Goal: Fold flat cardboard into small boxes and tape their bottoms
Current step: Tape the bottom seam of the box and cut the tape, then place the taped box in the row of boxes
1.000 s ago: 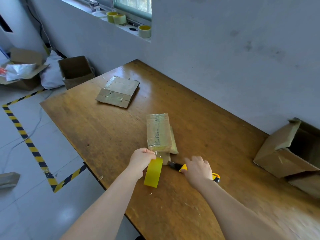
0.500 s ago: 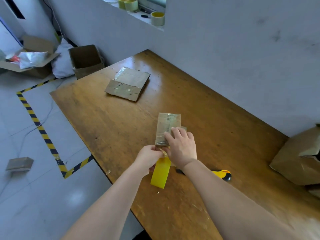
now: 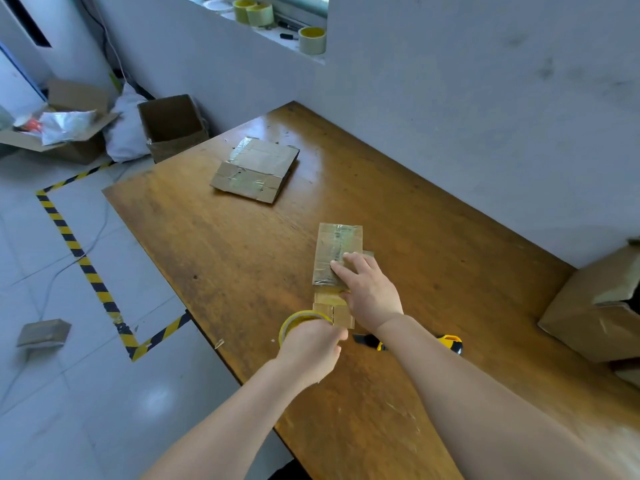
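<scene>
The small taped box (image 3: 337,251) is laid on the wooden table (image 3: 450,237), near its left edge. Bare wood is seen between it and the flattened cardboard (image 3: 256,169) farther off, and between it and a large carton (image 3: 588,317) to the right. Its long axis is pointed away from the person. It is pressed down by the right hand (image 3: 369,294), fingers straight and flat on top. A yellow tape roll (image 3: 294,322) is gripped by the left hand (image 3: 311,351) at the box's near end. A utility knife (image 3: 450,342) is partly hidden behind the right forearm.
</scene>
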`<state>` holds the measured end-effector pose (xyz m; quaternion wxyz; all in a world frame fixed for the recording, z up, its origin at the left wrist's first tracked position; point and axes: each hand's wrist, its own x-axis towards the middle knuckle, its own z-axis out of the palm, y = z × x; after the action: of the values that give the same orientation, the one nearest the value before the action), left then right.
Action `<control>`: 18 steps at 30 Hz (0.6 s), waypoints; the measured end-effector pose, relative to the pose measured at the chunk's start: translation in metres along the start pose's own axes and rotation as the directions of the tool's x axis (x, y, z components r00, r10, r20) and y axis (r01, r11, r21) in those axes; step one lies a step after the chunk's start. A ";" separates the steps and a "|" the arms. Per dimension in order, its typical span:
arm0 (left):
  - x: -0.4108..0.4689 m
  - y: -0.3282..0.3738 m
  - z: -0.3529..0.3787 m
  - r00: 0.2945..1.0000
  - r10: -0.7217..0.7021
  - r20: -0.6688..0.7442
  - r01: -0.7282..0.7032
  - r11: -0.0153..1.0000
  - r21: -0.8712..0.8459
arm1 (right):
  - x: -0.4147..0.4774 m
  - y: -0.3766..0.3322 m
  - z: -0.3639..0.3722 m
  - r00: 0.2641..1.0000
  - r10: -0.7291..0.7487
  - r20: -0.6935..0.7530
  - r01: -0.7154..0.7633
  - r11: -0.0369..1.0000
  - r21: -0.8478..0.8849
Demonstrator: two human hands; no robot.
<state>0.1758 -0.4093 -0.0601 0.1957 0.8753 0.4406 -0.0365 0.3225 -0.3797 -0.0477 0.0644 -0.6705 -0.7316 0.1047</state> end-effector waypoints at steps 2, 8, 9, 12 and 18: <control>-0.007 -0.004 0.013 0.999 0.040 0.019 -0.040 0.999 -0.021 | -0.001 0.000 0.002 1.000 0.007 -0.016 -0.007 0.999 0.045; -0.011 -0.013 0.013 0.997 0.025 0.078 -0.013 0.989 -0.145 | -0.005 -0.003 0.002 0.996 0.026 -0.080 -0.019 0.997 0.080; -0.011 -0.012 0.010 0.997 0.007 0.078 0.006 0.986 -0.164 | -0.006 -0.003 0.001 0.995 0.047 -0.090 -0.040 0.996 0.080; -0.009 -0.012 0.006 0.983 -0.116 -0.139 0.078 0.965 -0.250 | -0.008 -0.002 0.001 0.993 0.106 -0.057 -0.101 0.991 0.092; 0.024 -0.032 -0.018 0.881 -0.317 -0.351 0.145 0.887 -0.439 | -0.009 0.002 0.002 0.989 0.139 -0.042 -0.129 0.973 0.193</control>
<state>0.1632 -0.3670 -0.0588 0.2667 0.7439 0.5732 0.2167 0.3246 -0.3884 -0.0498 0.1412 -0.7118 -0.6693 0.1595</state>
